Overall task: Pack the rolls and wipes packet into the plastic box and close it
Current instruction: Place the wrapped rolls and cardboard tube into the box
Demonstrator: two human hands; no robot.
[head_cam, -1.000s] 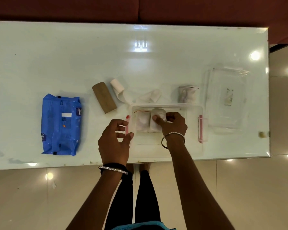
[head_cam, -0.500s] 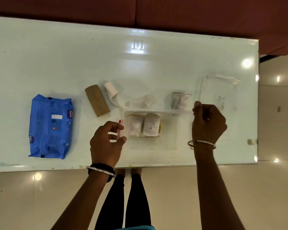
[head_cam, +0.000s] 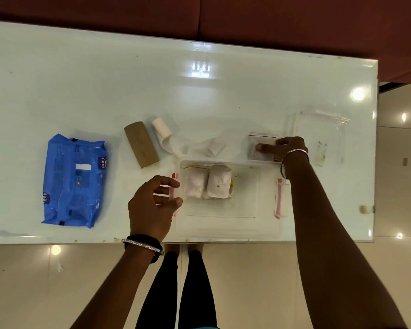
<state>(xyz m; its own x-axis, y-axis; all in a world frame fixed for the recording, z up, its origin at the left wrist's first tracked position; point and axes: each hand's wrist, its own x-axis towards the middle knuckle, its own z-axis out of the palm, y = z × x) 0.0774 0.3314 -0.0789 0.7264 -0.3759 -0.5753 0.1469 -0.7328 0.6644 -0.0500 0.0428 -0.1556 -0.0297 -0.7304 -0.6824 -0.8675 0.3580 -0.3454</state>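
Observation:
A clear plastic box (head_cam: 247, 224) with pink side latches sits at the table's near edge, with two white rolls (head_cam: 208, 181) inside at its left. My left hand (head_cam: 152, 205) grips the box's left latch side. My right hand (head_cam: 285, 149) reaches past the box's far right corner, its thumb and fingers closed on a small zip bag (head_cam: 259, 138) holding a roll. A blue wipes packet (head_cam: 74, 181) lies at the far left. A brown roll (head_cam: 141, 144) and a partly unrolled white bandage (head_cam: 166, 135) lie behind the box.
The box's clear lid (head_cam: 318, 136) lies at the right, near the table's right edge (head_cam: 375, 162). A red-brown sofa runs along the far side. My legs and the tiled floor show below the near edge.
My right hand left the roll in the box, swung out to the right, then reached forward onto the zip bag. My left hand stayed on the box's left side.

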